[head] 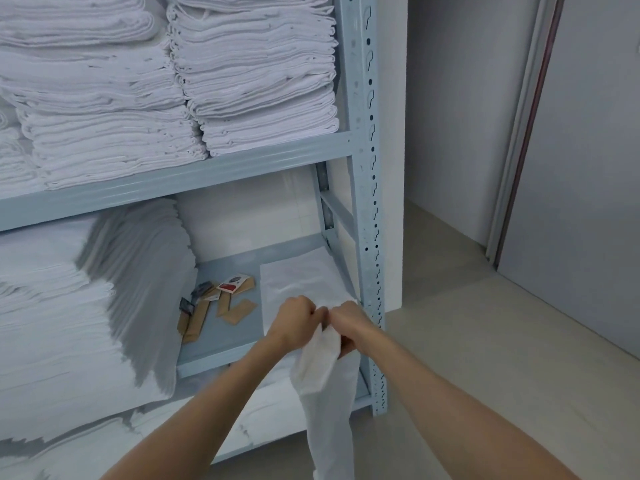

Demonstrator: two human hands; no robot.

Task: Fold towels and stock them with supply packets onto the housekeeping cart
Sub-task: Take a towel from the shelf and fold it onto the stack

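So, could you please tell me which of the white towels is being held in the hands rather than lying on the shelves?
The long white towel hanging down before the shelf's right post; both hands pinch its top, while the others lie stacked.

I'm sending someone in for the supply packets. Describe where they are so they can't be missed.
Find the pale blue metal rack stacked with white towels. On its middle shelf, in the gap between the leaning towel pile and a flat white sheet, lie the supply packets. They are the only brown things there, one with a red label.
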